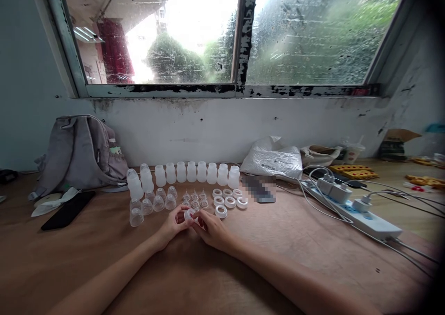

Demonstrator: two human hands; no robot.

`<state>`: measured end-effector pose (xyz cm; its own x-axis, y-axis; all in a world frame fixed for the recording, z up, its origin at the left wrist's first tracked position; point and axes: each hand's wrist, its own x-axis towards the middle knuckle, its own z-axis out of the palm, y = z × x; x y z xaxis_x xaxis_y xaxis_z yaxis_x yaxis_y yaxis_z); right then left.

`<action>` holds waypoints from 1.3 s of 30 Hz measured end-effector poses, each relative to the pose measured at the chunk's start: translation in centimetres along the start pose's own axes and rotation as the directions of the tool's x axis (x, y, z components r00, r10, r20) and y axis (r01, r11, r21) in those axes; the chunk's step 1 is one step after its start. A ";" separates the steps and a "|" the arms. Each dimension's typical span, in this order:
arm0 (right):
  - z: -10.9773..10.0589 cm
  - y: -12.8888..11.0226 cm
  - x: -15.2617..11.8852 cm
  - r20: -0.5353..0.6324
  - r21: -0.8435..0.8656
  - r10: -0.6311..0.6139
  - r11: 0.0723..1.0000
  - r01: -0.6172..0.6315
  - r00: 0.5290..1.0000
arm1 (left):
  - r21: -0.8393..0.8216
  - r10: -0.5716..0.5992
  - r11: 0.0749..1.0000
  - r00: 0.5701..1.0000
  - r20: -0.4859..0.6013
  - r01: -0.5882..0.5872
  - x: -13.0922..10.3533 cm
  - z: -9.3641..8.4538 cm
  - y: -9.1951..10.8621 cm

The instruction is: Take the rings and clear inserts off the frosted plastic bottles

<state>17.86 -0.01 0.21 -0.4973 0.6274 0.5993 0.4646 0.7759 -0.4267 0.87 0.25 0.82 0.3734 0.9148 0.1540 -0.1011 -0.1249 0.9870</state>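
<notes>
My left hand [173, 225] is closed around a white bottle collar ring [188, 214], held just above the table. The fingers of my right hand [211, 229] pinch at the ring's right side; a small pale piece shows there, perhaps a nipple, too hidden to be sure. Just beyond my hands lie several clear bottle nipples [194, 197]. To their right sit several white collar rings [230, 202]. On the left stand clear dome caps [147, 206]. Behind everything is a row of frosted baby bottles [191, 172], and the two at the left end [134, 184] carry caps.
A grey backpack [81, 153] and a black phone [68, 210] are at the left. Behind, toward the right, lies a silver bag [273, 158], with a blurred-out dark object [261, 189] before it. A white power strip [368, 220] with trailing cables runs along the right.
</notes>
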 end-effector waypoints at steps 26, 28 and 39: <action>-6.6 6.0 -3.7 -0.052 -0.566 0.417 0.736 -0.371 0.907 | 0.034 0.001 0.999 0.998 -0.067 0.001 0.4 -0.1 -0.8; -6.6 6.0 -3.6 -0.059 -0.574 0.436 0.721 -0.388 0.898 | 0.040 0.002 0.999 0.998 -0.065 0.001 0.3 -0.1 -0.6; -6.7 5.9 -3.4 -0.077 -0.487 0.421 0.775 -0.402 0.904 | 0.302 0.108 0.949 0.992 -0.062 -0.085 -0.3 0.2 -0.4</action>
<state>27.23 1.98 0.21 -0.1975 0.8885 0.4143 0.9170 0.3169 -0.2424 1.00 -0.07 0.41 0.3024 0.9179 0.2570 0.1511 -0.3124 0.9379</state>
